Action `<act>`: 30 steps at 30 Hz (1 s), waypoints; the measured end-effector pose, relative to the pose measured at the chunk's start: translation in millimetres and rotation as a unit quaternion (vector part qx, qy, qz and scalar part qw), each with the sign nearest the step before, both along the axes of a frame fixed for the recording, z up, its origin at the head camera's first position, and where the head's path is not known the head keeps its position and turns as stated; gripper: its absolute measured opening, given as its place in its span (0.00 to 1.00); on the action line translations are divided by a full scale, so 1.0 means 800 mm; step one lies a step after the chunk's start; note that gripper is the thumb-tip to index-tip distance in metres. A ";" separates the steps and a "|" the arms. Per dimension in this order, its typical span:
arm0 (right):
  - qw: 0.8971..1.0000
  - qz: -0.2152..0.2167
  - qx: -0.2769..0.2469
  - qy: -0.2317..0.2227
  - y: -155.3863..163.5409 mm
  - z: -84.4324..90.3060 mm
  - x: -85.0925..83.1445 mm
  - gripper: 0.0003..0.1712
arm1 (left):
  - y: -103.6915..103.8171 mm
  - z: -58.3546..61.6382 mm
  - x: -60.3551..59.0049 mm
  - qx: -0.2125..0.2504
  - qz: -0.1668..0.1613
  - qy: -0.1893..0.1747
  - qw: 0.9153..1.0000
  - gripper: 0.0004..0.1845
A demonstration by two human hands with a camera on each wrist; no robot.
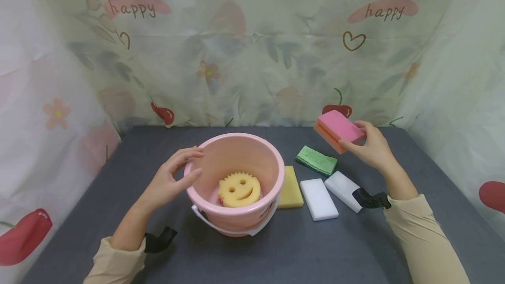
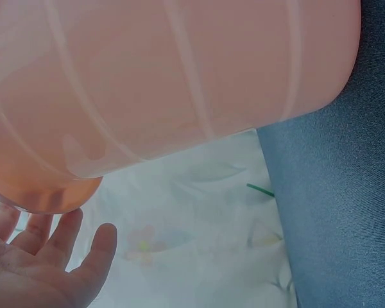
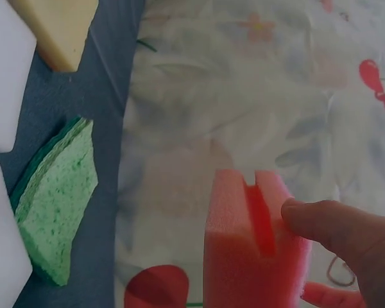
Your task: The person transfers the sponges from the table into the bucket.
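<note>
A pink sponge (image 1: 339, 129) with an orange underlayer is held above the tabletop (image 1: 252, 249), raised over the far right part of it and tilted, its near end lower than its far end. It is pinched by the right hand (image 1: 371, 146), whose fingers are curled along its near edge while the thumb is laid against its side; in the right wrist view the pink sponge (image 3: 253, 247) is seen end-on, a slot cut into it, with a fingertip (image 3: 308, 218) pressed on its right edge. The right forearm is lifted from the tabletop, the wrist bent back, a black strap worn at the cuff of a beige sleeve (image 1: 422, 236).

Below and left of the held sponge a green sponge (image 1: 316, 160) lies flat, and nearer the person two white sponges (image 1: 329, 192) lie side by side, with a yellow sponge (image 1: 290, 187) just beside the pink bucket (image 1: 272, 165). Inside the bucket a yellow smiley sponge (image 1: 239, 189) is propped upright.

The left hand (image 1: 169, 181) is held at the bucket's left rim, its fingers relaxed and spread, the fingertips touching or just over the rim; nothing is gripped. In the left wrist view the bucket's wall (image 2: 179, 83) fills the frame above the open palm (image 2: 38, 269)
</note>
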State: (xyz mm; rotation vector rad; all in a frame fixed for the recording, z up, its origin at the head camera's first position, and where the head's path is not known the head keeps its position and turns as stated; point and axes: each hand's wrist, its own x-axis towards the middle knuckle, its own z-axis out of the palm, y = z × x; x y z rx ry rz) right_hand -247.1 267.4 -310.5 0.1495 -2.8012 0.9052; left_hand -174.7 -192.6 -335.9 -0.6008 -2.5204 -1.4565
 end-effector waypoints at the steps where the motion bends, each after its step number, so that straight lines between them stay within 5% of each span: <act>1: 1.000 0.003 -0.001 0.002 -0.002 0.002 0.001 0.43 | 0.000 0.000 0.000 -0.001 0.000 0.001 1.000 0.18; 30: 0.989 0.101 -0.016 0.105 -0.069 0.048 0.049 0.35 | 0.000 0.001 0.001 -0.004 0.000 0.011 1.000 0.18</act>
